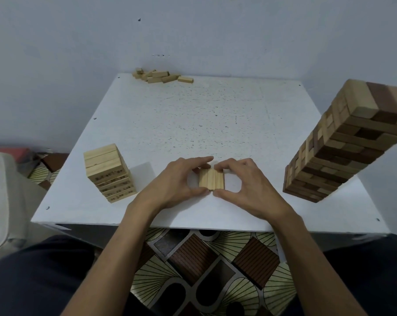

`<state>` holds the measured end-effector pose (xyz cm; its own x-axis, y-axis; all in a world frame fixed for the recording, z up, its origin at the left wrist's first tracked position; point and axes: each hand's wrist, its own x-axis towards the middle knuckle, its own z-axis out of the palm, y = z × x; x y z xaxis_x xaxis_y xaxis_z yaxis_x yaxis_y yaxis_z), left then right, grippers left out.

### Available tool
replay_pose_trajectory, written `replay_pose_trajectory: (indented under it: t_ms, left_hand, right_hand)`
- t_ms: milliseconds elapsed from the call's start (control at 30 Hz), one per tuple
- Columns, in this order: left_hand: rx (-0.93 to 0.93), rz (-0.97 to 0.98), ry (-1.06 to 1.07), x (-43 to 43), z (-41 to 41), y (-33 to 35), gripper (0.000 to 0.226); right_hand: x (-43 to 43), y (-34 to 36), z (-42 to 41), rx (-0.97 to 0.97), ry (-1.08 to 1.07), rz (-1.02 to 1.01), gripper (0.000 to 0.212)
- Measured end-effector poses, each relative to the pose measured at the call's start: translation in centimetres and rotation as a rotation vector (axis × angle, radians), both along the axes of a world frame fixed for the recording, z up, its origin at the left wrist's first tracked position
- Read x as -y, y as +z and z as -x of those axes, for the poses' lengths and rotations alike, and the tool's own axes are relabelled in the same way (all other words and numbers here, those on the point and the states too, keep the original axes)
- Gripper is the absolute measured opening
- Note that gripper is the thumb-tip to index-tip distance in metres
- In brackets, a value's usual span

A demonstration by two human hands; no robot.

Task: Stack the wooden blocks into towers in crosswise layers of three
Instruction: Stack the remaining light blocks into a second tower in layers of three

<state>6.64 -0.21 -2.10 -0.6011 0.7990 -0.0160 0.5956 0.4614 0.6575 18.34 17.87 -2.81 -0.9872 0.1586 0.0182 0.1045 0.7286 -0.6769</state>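
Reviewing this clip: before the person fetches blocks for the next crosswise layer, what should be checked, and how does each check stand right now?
1. Base layer has three blocks side by side, ends even: ok.
2. Layer held steady: left hand and right hand pinch it at its near and far ends: ok.
3. A hand free to fetch: not ok, both are on the layer.
4. Supply: loose blocks lie at the far edge of the table: ok.
5. Short tower and tall tower stand apart from the hands: ok.
6. Tall tower plumb: cannot tell, the wide lens bends it.
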Motion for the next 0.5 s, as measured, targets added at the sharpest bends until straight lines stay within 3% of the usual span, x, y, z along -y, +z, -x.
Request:
replay_pose_trajectory:
  t_ms: [333,500]
  left_hand:
    - [-0.013,-0.022,0.026,0.7,-1.1,1.2,0.080]
    - [-0.039,-0.066,0.063,2.5,-2.9,3.5,0.096]
  right_hand:
    - [0.2,1.3,-0.1,0.005,0.024,-0.006,0.050]
    - [1.1,4.1,-0.9,-0.033,0.075,-0.007,0.058]
